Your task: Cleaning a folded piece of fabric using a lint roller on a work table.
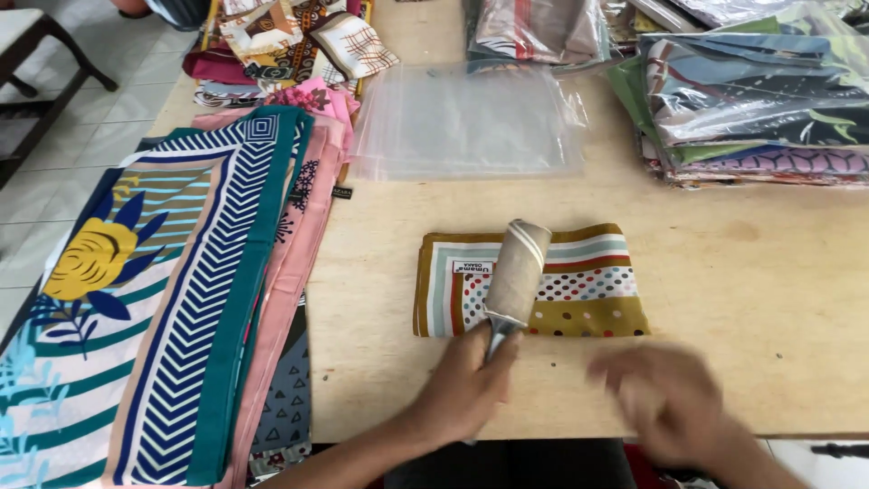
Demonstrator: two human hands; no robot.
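Head view, looking down. The wooden table (742,272) fills most of the frame. Along its left edge lies a stack of open scarves (181,299), the top one teal, navy and peach with a yellow flower. At upper right sits a pile of bagged scarves (751,100). At upper centre lie flat clear bags (471,122), and smaller folded cloths (299,41) are heaped at upper left.

At centre, just above the hands, a folded scarf (579,281) lies flat. It is mustard-bordered, with stripes and dots. A roller (518,272) with a pale drum rests across its left half, drum on the cloth and handle pointing to the near edge.

The left hand (466,385) is clenched around that handle, at lower centre. The right hand (665,403) is at lower right, off the scarf and blurred, so whether it is released or closed cannot be told.

Judged step: rolling over the folded scarf's face. A further stroke would call for a steady, flat drum and cloth that does not shift. The right half is uncovered.
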